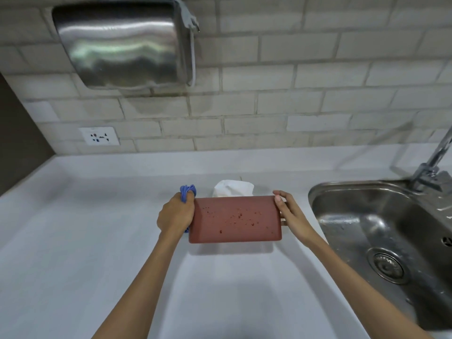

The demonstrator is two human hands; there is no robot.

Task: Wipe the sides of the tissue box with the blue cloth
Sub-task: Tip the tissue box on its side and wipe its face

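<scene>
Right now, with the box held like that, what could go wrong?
1. Water drops sit on the near side of the tissue box; wiping upward could push them into the tissue sticking out.
2. The right hand steadies only one end, close to the sink, so a hard push from the blue cloth might slide the box that way.

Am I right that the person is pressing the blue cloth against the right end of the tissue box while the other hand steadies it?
Not quite: the head view shows the blue cloth bunched in the left hand against the left end of the tissue box. The right hand steadies the right end.
</scene>
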